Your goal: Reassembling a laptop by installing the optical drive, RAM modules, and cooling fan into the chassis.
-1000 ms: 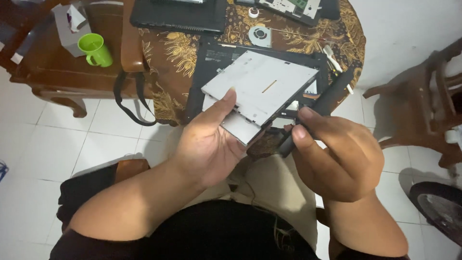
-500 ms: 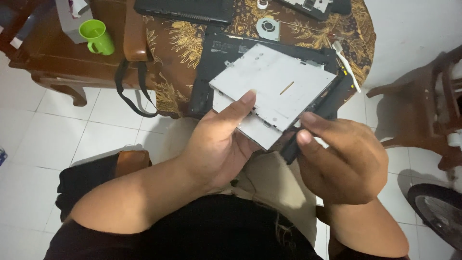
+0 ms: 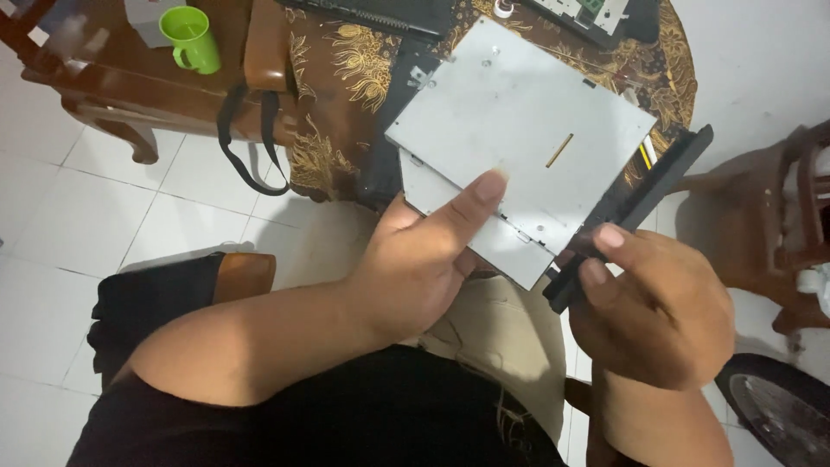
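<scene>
Two hands: both grip one flat grey metal drive (image 3: 527, 130), held above the lap, just in front of the round table (image 3: 346, 69).
Left hand (image 3: 424, 259): closed on the drive's near edge, thumb flat on top, fingers underneath.
Right hand (image 3: 657, 311): fingertips pinched on the black front strip (image 3: 640, 203) along the drive's right edge.
Green mug (image 3: 192, 39): on the wooden chair left of the table.
Black strap (image 3: 242, 138): hanging off the table's left side.
</scene>
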